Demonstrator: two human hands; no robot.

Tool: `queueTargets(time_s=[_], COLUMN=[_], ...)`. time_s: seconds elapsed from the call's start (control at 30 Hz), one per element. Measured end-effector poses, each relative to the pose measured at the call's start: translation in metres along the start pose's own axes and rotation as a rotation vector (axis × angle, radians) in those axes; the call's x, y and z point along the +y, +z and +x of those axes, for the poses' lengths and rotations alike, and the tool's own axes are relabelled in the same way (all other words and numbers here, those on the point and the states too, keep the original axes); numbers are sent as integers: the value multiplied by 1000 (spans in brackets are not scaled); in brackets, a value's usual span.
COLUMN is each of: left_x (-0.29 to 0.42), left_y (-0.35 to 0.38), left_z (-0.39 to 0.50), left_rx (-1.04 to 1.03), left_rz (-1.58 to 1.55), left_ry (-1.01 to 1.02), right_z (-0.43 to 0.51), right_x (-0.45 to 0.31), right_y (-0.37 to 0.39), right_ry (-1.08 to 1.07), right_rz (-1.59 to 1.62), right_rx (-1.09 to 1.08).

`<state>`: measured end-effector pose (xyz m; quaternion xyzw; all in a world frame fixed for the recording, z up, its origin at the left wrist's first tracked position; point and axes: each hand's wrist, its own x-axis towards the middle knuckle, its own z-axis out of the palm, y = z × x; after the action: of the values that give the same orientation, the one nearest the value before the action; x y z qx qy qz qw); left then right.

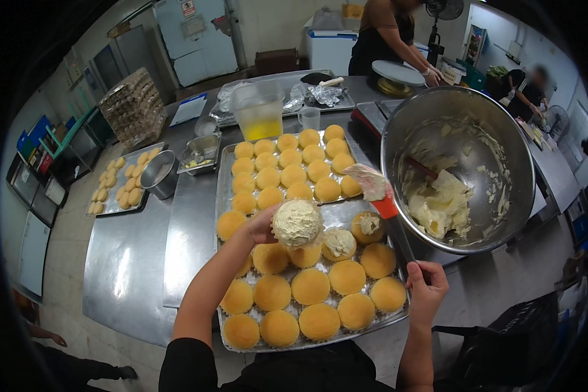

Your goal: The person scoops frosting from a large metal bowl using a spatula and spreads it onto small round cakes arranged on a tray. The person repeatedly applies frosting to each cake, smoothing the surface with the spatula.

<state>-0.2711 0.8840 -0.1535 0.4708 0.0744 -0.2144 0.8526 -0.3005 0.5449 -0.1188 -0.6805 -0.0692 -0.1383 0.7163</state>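
Observation:
My left hand [262,226] holds a round bun [298,223] topped with pale cream above a metal baking tray [323,338]. In my right hand [427,278] is the dark handle of a silicone spatula [387,206]; its red blade is smeared with cream, just left of a large steel mixing bowl [532,196]. Pale cream [441,210] and a second, red-handled spatula [421,168] lie in the bowl. Golden buns in paper liners [310,286] fill much of the near tray. Two others carry cream: one bun [339,243] broadly, another [367,226] with a small dab.
Behind lie another tray of buns [290,158], a plastic tub with yellow liquid [257,112], a clear cup [309,118] and a foil-strewn tray [348,104]. A steel pot [159,175] stands left. A co-worker [387,39] works across the table beside a turntable [398,73].

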Motion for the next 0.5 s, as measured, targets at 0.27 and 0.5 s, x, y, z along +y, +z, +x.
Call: queueTargets(time_s=[0.27, 0.5], left_x=[34, 36], left_y=[-25, -29], left_z=[99, 147], left_rx=[-143, -242], left_rz=[303, 490], left_ry=[-284, -508], right_z=[-25, -52], right_x=[0, -4], right_y=[-44, -68], right_ry=[130, -21], right_rz=[137, 62], right_rx=[122, 193])
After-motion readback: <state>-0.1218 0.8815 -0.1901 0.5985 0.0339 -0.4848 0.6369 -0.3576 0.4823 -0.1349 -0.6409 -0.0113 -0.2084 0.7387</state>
